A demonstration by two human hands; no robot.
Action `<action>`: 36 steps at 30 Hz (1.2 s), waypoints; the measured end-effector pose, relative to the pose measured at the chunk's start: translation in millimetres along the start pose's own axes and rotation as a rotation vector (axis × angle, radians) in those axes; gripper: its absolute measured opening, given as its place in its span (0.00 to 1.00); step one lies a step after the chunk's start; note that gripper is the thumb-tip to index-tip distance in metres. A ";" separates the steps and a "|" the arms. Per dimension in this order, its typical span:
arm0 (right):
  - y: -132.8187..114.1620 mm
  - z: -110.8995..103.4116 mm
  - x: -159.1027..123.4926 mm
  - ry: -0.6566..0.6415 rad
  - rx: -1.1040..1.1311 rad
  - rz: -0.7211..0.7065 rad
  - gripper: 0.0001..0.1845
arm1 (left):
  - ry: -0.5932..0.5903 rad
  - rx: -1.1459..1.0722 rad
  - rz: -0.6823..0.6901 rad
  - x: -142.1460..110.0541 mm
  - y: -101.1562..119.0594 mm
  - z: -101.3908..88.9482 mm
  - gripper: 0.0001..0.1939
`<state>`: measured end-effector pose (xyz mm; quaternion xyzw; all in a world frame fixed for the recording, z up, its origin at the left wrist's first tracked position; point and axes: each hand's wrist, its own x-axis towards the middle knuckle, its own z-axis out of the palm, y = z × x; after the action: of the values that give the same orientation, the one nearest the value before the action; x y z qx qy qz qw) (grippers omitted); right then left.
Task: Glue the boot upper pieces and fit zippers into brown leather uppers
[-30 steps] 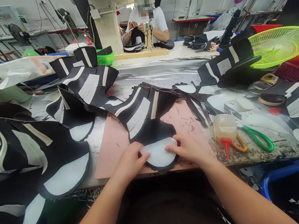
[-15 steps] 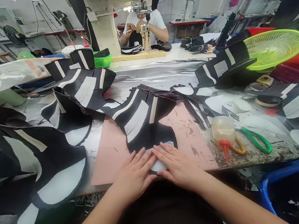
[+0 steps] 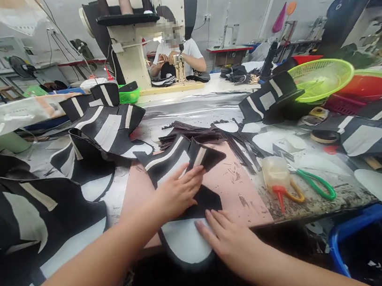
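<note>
A black boot upper (image 3: pixel 208 199) with white strips and patches lies on a pink board (image 3: pixel 242 188) in front of me. My left hand (image 3: pixel 179 189) rests on its upper part, fingers stretched out over the white centre patch. On the near end, a rounded white toe piece (image 3: pixel 185 241) hangs past the board's front edge. My right hand (image 3: pixel 230 234) lies along the right side of this toe piece with its fingers extended and the fingertips touching it. Part of the upper is hidden under my left hand.
More black uppers (image 3: pixel 57 199) are piled on the left. Right of the board are a glue bottle (image 3: pixel 275 173) with a red nozzle and green-handled scissors (image 3: pixel 319 184). Dark strips (image 3: pixel 189 131) lie behind. A blue bin (image 3: pixel 336 245) stands low right. A person (image 3: pixel 194 50) sits behind a sewing machine (image 3: pixel 124 48).
Both hands were side by side on the toe piece. My left hand has moved up the upper, and my right hand has shifted rightward. The upper has slid toward me, over the edge.
</note>
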<state>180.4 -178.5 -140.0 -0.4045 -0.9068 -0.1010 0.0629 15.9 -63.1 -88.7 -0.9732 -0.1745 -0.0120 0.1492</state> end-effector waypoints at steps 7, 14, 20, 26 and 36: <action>-21.8 -31.8 29.4 -0.077 0.079 -0.144 0.26 | -0.350 -0.051 -0.129 21.8 -11.4 4.7 0.37; 79.2 -34.8 2.0 -0.010 0.581 0.568 0.24 | -0.466 -0.189 -0.158 13.6 -18.3 16.8 0.55; 185.6 -8.7 -56.3 -0.119 0.347 1.496 0.41 | -0.466 -0.282 -0.272 13.6 -22.8 22.2 0.42; 192.6 18.6 -80.0 0.452 1.066 1.536 0.38 | -0.486 -0.262 -0.302 20.3 -18.1 24.6 0.44; 162.6 12.2 7.5 0.872 1.645 0.923 0.26 | -0.407 -0.204 -0.294 19.4 -15.5 26.6 0.45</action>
<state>296.4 -64.2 -128.8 -0.4730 -0.3510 0.4453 0.6744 27.9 -34.9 -108.3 -0.9297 -0.3383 0.1450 0.0090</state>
